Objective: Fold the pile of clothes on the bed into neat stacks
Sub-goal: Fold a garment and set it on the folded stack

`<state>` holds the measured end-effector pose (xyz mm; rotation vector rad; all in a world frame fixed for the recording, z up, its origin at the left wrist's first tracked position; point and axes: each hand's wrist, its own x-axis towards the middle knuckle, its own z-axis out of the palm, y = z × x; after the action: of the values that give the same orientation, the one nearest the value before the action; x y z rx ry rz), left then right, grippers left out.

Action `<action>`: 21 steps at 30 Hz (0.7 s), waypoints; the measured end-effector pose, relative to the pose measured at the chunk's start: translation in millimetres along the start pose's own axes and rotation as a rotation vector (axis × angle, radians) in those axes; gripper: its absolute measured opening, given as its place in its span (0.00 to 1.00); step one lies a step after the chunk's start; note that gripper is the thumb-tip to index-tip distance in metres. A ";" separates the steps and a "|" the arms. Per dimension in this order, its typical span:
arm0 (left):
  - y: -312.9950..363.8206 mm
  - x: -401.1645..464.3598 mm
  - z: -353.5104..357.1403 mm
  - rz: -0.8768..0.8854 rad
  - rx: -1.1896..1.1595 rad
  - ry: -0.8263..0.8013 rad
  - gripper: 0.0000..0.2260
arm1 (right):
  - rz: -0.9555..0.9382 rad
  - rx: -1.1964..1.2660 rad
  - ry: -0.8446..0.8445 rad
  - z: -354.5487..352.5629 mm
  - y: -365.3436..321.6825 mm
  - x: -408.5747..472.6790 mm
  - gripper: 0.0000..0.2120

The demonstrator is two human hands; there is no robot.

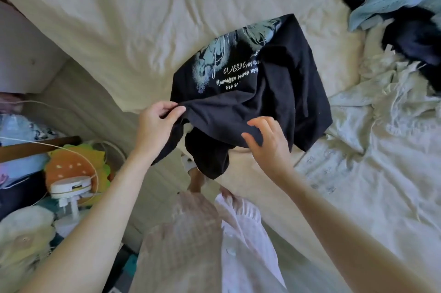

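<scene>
A black T-shirt (262,92) with a pale print lies partly folded at the centre of the frame, on the cream bed sheet (143,18), its lower end hanging over the bed's edge. The left hand (157,125) pinches the near edge of the shirt between thumb and fingers. The right hand (267,142) rests on the cloth with fingers bent; whether it grips a fold cannot be told. The unfolded pile (401,18), blue and dark pieces, sits at the upper right. To fold well, the person should probably lift the hanging end onto the bed, pull the edge taut, smooth the bunched middle, then bring the halves together with edges matched.
</scene>
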<state>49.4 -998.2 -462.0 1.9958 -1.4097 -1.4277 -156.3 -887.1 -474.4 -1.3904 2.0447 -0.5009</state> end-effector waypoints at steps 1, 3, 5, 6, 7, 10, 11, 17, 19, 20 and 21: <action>9.4 1.3 -6.3 0.018 0.001 -0.009 0.02 | -0.034 0.018 0.018 2.0 -13.4 1.6 0.13; 27.0 1.6 -16.2 0.066 0.020 -0.030 0.04 | -0.138 -0.005 0.025 9.6 -38.1 6.4 0.20; 42.7 1.8 -23.9 0.115 0.025 -0.056 0.05 | -0.214 -0.103 -0.005 18.7 -57.9 13.3 0.26; 50.5 1.9 -27.2 0.144 0.033 -0.068 0.06 | -0.225 -0.157 -0.007 22.8 -64.6 16.2 0.25; 58.1 2.5 -31.0 0.174 0.040 -0.075 0.06 | -0.216 -0.195 0.016 25.7 -68.5 19.6 0.22; 76.1 8.8 -42.3 0.246 0.042 -0.061 0.04 | -0.080 -0.133 0.141 22.0 -63.3 30.6 0.09; 78.5 11.0 -44.9 0.264 0.051 -0.054 0.03 | 0.007 -0.020 0.154 16.7 -58.3 33.5 0.08; 76.4 12.8 -31.9 0.363 0.217 -0.078 0.03 | 0.204 0.256 0.198 -43.1 -43.8 44.7 0.06; 96.8 28.5 -30.2 0.416 0.268 -0.028 0.06 | 0.132 0.111 0.169 -64.2 -49.3 69.0 0.05; 111.8 39.3 -30.6 0.442 0.274 0.015 0.06 | 0.098 0.088 0.188 -73.1 -54.4 86.4 0.06; 129.0 50.5 -31.6 0.473 0.278 0.061 0.07 | 0.079 0.090 0.231 -82.3 -62.6 105.6 0.08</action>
<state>8.6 -1109.7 -383.8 1.6676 -1.9720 -0.9999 -195.7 -1010.8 -403.7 -1.2415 2.2204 -0.7386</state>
